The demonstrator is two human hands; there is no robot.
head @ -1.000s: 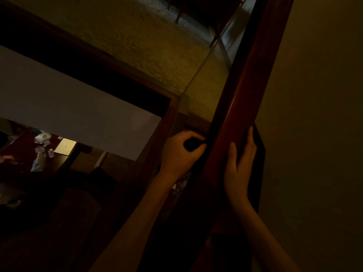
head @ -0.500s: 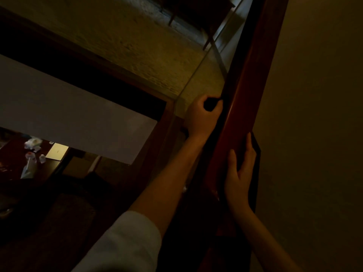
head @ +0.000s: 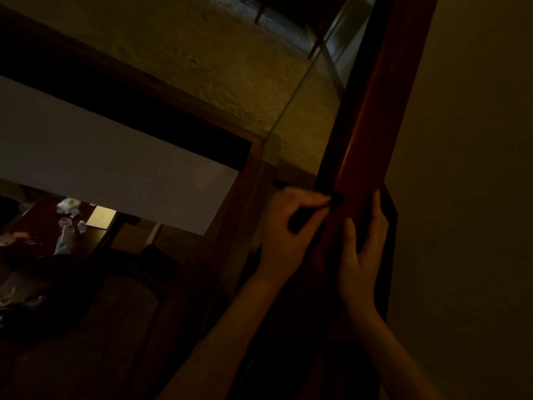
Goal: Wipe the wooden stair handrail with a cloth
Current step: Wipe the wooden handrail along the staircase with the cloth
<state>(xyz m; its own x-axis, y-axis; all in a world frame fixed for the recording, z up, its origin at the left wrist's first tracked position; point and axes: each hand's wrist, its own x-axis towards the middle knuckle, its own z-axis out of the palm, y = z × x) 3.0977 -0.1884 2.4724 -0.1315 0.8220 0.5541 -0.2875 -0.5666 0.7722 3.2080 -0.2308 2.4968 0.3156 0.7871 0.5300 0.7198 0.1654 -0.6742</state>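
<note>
The reddish wooden handrail (head: 372, 116) runs from the bottom centre up to the top right in dim light. My left hand (head: 291, 229) grips a small dark cloth (head: 305, 217) and presses it against the rail's left side. My right hand (head: 363, 249) rests on the rail's right side, fingers stretched along the wood and thumb on its top face. Most of the cloth is hidden inside the left hand's fingers.
A glass balustrade panel (head: 300, 122) stands under the rail on the left, with a carpeted lower floor (head: 225, 53) seen through it. A plain wall (head: 467, 197) lies close on the right. Far below at left, a dark table (head: 43, 226) carries papers and bottles.
My left hand slid up the rail with the cloth, then came back down to beside the right hand. The right hand stayed in place on the rail.
</note>
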